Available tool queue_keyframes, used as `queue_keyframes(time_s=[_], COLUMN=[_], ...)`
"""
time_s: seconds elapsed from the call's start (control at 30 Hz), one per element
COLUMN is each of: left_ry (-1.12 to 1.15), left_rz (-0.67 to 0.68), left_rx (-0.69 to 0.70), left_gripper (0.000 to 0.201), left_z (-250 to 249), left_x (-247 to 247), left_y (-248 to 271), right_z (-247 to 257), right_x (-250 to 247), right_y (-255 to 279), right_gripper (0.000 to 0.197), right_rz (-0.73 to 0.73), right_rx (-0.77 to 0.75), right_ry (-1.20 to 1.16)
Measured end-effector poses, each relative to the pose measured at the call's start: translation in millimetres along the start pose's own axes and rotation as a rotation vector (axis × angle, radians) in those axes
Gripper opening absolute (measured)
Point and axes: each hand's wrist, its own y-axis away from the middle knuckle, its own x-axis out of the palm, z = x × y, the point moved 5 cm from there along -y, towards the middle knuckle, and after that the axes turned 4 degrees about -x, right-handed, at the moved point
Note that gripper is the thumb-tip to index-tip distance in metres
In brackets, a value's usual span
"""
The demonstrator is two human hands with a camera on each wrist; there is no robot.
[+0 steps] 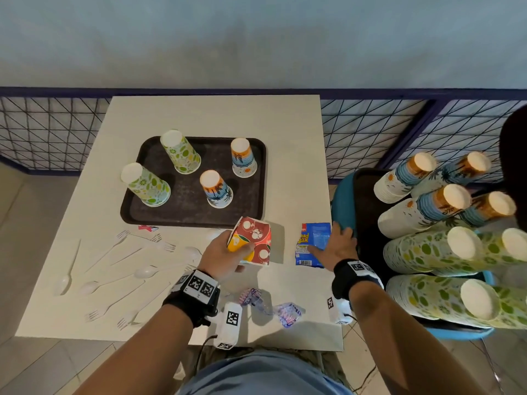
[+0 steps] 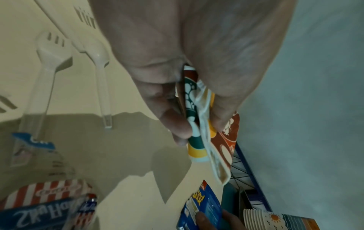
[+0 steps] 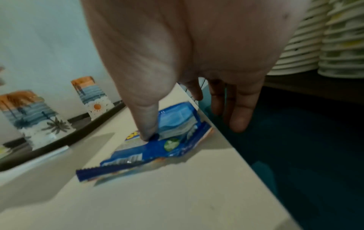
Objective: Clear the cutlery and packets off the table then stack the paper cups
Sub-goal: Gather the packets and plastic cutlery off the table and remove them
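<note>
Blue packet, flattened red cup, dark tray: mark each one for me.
blue packet (image 1: 313,243): head view, middle of the wrapper, by the right hand (image 1: 338,246).
flattened red cup (image 1: 256,238): head view, red printed side, above the left hand (image 1: 225,256).
dark tray (image 1: 188,206): head view, bare floor between the upturned cups.

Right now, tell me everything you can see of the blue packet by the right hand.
The blue packet is a flat, crinkly, glossy wrapper, blue with a yellow logo patch, pale printed panels, a small green round mark and a barcode near its near end, which has a serrated seal. It looks empty or nearly so. It lies flat on the white table at the right edge, with one corner apparently just over it. The right hand has its thumb pressing on the packet; the other fingers hang straight past the table edge.
</note>
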Motion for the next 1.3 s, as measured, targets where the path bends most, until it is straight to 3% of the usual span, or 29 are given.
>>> queue_keyframes(time_s=[0.13, 0.3, 0.37, 0.43, 0.53, 0.7, 0.8, 0.93, 1.0, 1.03, 1.13, 1.23, 1.3], left_ry=[-0.010, 0.043, 0.051, 0.030, 0.024, 0.075, 0.146, 0.385, 0.432, 0.409, 0.224, 0.228, 0.235], left_rz=[0.004, 0.005, 0.012, 0.021, 0.043, 0.103, 0.164, 0.200, 0.213, 0.229, 0.174, 0.138, 0.097], left_rx=[-0.016, -0.024, -0.011, -0.002, 0.002, 0.098, 0.118, -0.100, -0.199, -0.209, -0.082, -0.044, -0.043], left_gripper=[0.017, 0.025, 0.029, 0.032, 0.039, 0.040, 0.037, 0.028, 0.038, 0.042, 0.034, 0.027, 0.026], left_z=[2, 3, 2, 3, 5, -6, -21, -31, -23, 4, 12, 11, 14], left_x=[-1, 0, 1, 1, 2, 8, 13, 18, 15, -13, -16, -22, -32], left_y=[-1, 0, 1, 2, 2, 9, 14, 22, 24, 34, 30, 23, 19], right_z=[-13, -18, -4, 23, 75, 118, 123, 121, 125, 149, 156, 152, 132], right_x=[10, -10, -26, -45, -59, -38, -23, -16, -14, 9, 6, 5, 5], right_y=[-1, 14, 28, 48, 76, 85, 77, 72, 76, 100, 109, 104, 103], right_gripper=[0.081, 0.024, 0.017, 0.013, 0.024, 0.020, 0.036, 0.045, 0.043, 0.041, 0.037, 0.033, 0.029], right_rz=[0.005, -0.108, -0.172, -0.197, -0.070, 0.042, 0.044, 0.073, 0.050, 0.037, -0.005, -0.003, -0.088], right_rx=[-0.006, -0.011, -0.103, -0.266, -0.448, -0.467, -0.413, -0.375, -0.415, -0.419, -0.467, -0.443, -0.437], right_ry=[-0.091, -0.232, -0.309, -0.580, -0.920, -0.713, -0.788, -0.771, -0.680, -0.618, -0.561, -0.603, -0.539])
